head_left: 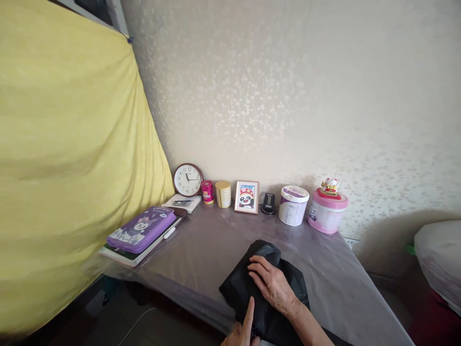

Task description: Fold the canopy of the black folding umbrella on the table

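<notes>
A bundle of thin, slightly shiny black fabric [264,307] lies folded at the front of the table, its lower end running out of view. Across its upper part rests my right hand [272,287], fingers stretched out and the palm against the cloth. My left hand [242,331] is at the bottom edge of the view, partly cut off. Its index finger points up along the fabric, while the other fingers are bent and the thumb lies close by, with black material between them. What lies inside or under the folds is hidden.
The table [194,250] has a clear plastic cover. Along the wall stand a clock [188,180], pink can [207,193], yellow-lidded tin [223,194], picture frame [247,197], black stand [268,203], white tub [293,206] and pink tub [327,214]. A purple case [142,229] lies left, beside a yellow curtain [72,158].
</notes>
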Available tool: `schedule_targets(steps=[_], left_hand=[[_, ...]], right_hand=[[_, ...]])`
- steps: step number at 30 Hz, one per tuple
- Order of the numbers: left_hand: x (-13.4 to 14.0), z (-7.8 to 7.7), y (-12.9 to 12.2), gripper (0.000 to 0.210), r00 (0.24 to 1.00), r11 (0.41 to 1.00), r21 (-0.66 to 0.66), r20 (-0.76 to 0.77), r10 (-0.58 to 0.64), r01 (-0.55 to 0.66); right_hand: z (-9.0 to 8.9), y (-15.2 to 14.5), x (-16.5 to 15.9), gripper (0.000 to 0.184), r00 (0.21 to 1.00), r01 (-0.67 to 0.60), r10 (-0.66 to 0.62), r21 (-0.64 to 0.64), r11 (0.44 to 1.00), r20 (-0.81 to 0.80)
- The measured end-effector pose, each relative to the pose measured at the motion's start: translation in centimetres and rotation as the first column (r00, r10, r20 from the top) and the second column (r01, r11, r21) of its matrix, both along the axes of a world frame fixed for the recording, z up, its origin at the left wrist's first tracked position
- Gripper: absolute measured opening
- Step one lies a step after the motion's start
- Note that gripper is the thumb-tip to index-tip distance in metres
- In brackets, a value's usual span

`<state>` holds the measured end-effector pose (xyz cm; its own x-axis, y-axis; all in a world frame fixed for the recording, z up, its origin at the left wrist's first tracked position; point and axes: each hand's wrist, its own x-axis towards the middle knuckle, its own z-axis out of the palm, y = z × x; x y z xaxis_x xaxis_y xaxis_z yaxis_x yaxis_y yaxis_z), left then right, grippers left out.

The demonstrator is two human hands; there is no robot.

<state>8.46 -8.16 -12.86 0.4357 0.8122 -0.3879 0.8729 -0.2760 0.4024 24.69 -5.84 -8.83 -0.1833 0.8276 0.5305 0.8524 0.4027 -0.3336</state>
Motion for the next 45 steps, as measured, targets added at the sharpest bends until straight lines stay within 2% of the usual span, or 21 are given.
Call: schedule_targets(steps=[2,5,11,14,16,17,20,21,23,25,27,31,34,37,42,45], left_hand=[[-0.1,-0.1,0.1,0.072,1.000,1.000,-0.003,0.017,0.002,-0.002],[-0.4,0.0,0.1,0.069,0.999,1.000,-0.008,0.036,-0.016,0.017],[-0.7,0.5,0.1,0.068,0.997,0.997,-0.014,0.007,-0.072,0.072],[-0.8,0.6,0.1,0.067,0.998,0.998,-0.009,0.014,-0.066,0.066],[-0.8,0.5,0.1,0.068,0.998,0.999,-0.012,0.026,-0.051,0.051],[-0.9,0.4,0.1,0.068,0.998,0.999,-0.014,0.036,-0.046,0.047],[-1.0,0.4,0.1,0.066,0.997,0.998,-0.013,0.059,-0.053,0.054],[-1.1,0.4,0.0,0.065,0.996,0.998,-0.008,0.062,-0.063,0.063],[-1.4,0.4,0.0,0.064,0.994,0.997,0.007,0.072,-0.080,0.079],[-1.6,0.2,-0.2,0.063,0.991,0.995,0.037,0.098,-0.096,0.093],[-1.8,-0.1,-0.3,0.061,0.986,0.993,0.067,0.129,-0.103,0.095],[-1.9,-0.7,-0.5,0.057,0.979,0.990,0.112,0.171,-0.107,0.089],[-2.0,-0.8,-0.7,0.056,0.971,0.987,0.130,0.207,-0.117,0.092],[-2.1,-0.6,-0.8,0.056,0.968,0.986,0.139,0.223,-0.119,0.090],[-2.2,-0.3,-0.9,0.056,0.963,0.984,0.150,0.239,-0.126,0.092],[-2.3,-0.3,-0.8,0.056,0.963,0.981,0.164,0.229,-0.144,0.108]], right_hand=[[-0.2,-1.2,0.6,0.022,0.999,0.014,-0.013,0.021,1.000,-0.046],[-1.0,-1.9,1.9,0.022,0.999,0.038,-0.036,0.055,0.998,-0.024],[-2.7,2.1,5.2,0.029,0.986,0.130,-0.138,0.089,0.987,0.091],[-2.5,3.6,6.3,0.032,0.954,0.282,-0.292,0.116,0.952,0.074],[-2.1,3.6,6.2,0.033,0.940,0.330,-0.339,0.144,0.933,0.040],[-1.9,3.3,5.8,0.032,0.951,0.300,-0.308,0.148,0.942,0.035],[-1.7,2.5,4.7,0.028,0.992,0.095,-0.103,0.095,0.991,0.080],[-1.8,2.4,4.6,0.028,0.993,0.073,-0.079,0.076,0.994,0.088],[-2.0,2.5,5.1,0.028,0.985,0.159,-0.163,0.071,0.985,0.054],[-2.2,2.4,6.6,0.028,0.942,0.334,-0.330,0.071,0.940,-0.063],[-2.5,1.6,8.5,0.028,0.877,0.457,-0.444,0.036,0.889,-0.185],[-3.3,-2.4,11.0,0.029,0.750,0.555,-0.571,-0.151,0.818,-0.333],[-4.3,-5.8,11.1,0.029,0.684,0.507,-0.598,-0.316,0.802,-0.418],[-5.0,-7.8,10.2,0.029,0.620,0.433,-0.582,-0.389,0.813,-0.525],[-4.7,-8.6,8.4,0.037,0.437,0.268,-0.468,-0.386,0.883,-0.768],[-4.2,-8.7,7.7,0.042,0.370,0.190,-0.399,-0.353,0.916,-0.839]])
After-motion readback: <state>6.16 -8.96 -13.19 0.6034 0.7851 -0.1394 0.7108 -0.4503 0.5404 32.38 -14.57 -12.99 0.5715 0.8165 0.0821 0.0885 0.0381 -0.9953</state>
